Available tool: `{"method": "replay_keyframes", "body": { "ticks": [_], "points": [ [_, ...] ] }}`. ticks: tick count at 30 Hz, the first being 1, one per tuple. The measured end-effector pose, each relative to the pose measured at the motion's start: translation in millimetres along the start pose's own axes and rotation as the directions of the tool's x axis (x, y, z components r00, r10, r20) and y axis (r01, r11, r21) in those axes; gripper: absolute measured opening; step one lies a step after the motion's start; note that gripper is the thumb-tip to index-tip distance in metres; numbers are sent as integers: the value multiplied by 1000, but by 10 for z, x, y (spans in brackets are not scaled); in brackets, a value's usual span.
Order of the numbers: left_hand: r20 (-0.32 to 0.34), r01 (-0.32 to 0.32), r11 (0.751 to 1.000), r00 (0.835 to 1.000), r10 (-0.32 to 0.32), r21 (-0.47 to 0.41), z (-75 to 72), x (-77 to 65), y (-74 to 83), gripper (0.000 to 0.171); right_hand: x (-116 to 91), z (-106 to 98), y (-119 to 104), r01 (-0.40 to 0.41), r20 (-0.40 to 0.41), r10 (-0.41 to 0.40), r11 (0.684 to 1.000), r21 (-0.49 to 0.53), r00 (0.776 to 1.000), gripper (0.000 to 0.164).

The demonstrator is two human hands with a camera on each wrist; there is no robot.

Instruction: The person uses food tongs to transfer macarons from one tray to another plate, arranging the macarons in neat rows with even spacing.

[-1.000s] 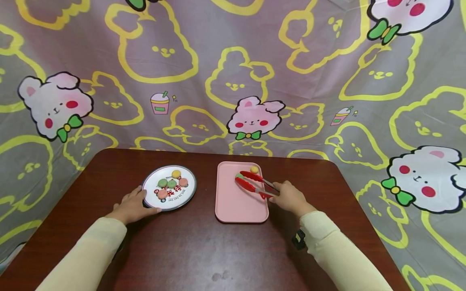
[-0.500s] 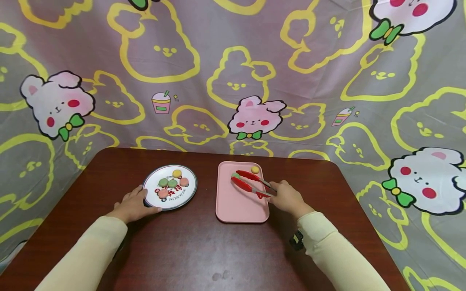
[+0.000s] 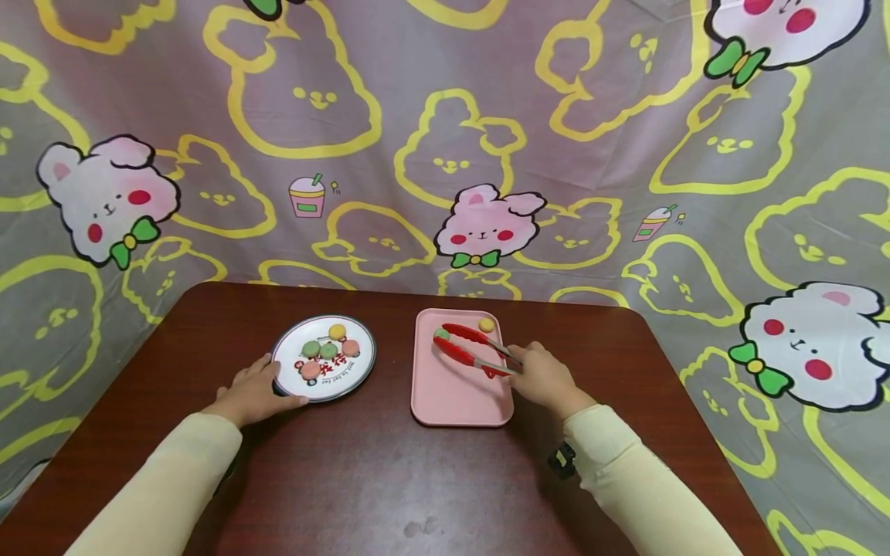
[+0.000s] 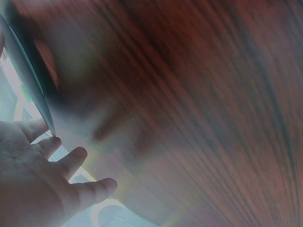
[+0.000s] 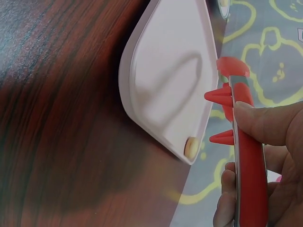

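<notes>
My right hand (image 3: 545, 378) grips a pair of red-tipped metal tongs (image 3: 467, 337), its thumb lying along the tongs' arm in the right wrist view. A green macaron (image 3: 441, 333) is between the tong tips, over the upper part of the pink tray (image 3: 459, 401). One yellow macaron (image 3: 487, 324) lies in the tray's far right corner. My left hand (image 3: 253, 392) rests at the left rim of a round white plate (image 3: 351, 376), its fingers (image 4: 71, 161) spread and mostly straight against the edge. On the plate sit several macarons: green (image 3: 328, 351), pink (image 3: 351, 348) and yellow (image 3: 337, 332).
Both plate and tray stand on a dark brown wooden table (image 3: 334, 479), with a strip of bare wood between them. A cartoon-print curtain (image 3: 389, 177) hangs behind the table and along its sides.
My right hand has moved the tongs a little to the left over the tray, and the green macaron has gone with them. My left hand and the plate have stayed in place.
</notes>
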State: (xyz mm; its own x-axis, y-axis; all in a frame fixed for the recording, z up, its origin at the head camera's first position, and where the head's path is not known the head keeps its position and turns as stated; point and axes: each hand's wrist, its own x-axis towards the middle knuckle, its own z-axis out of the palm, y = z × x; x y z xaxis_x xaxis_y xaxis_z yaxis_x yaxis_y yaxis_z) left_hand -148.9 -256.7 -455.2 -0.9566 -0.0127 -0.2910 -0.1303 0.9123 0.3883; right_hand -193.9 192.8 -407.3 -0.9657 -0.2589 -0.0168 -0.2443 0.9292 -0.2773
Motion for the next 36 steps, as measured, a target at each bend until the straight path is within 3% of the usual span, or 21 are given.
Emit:
{"method": "replay_keyframes", "body": {
  "ticks": [36],
  "points": [
    [-2, 5, 1000, 1000, -5, 3, 5, 3, 7, 114, 68, -70, -236, 37, -1, -37, 999, -19, 999, 56]
  ]
}}
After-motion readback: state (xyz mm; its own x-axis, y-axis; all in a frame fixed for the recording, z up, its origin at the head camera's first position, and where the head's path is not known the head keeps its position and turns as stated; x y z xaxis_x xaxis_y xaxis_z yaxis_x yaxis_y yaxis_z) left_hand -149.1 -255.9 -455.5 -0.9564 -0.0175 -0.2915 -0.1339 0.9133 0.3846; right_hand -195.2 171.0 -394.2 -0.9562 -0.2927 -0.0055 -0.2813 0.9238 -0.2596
